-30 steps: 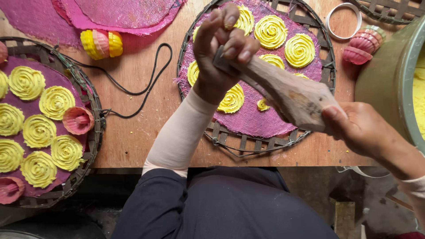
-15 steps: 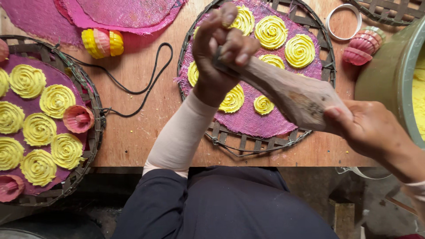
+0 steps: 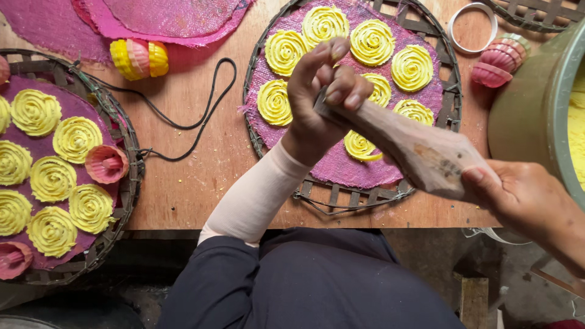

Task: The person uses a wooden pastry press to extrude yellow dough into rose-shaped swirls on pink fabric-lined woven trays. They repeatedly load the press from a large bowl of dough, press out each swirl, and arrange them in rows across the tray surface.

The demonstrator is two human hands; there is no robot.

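Beneath both hands I see a bare wooden tabletop [image 3: 201, 183] in even daylight, dusted with yellow crumbs, and nearer than its front edge a dim, grimy floor [image 3: 518, 274].

1. The piping bag [image 3: 420, 149] was a dull, stained beige with a faint dark printed patch, perhaps lettering.
2. The piped swirls [image 3: 370, 41] on the middle tray were bright yellow, each ridged in a spiral.
3. The cloth [image 3: 341, 167] beneath them was magenta, coarse-woven.
4. The round tray [image 3: 450, 100] was a dark grey-brown lattice weave.
5. The left tray's [image 3: 125, 195] cloth was a deeper purple, and its swirls [image 3: 76, 139] paler yellow.
6. The fluted moulds [image 3: 106, 163] there were pink; the stacked ones [image 3: 139, 58] farther off were yellow and pink.
7. The table [image 3: 195, 183] was orange-brown wood.
8. The cord [image 3: 201, 122] was black.
9. The sleeve [image 3: 256, 195] was pale peach.
10. The tub [image 3: 530, 116] at right was olive green.
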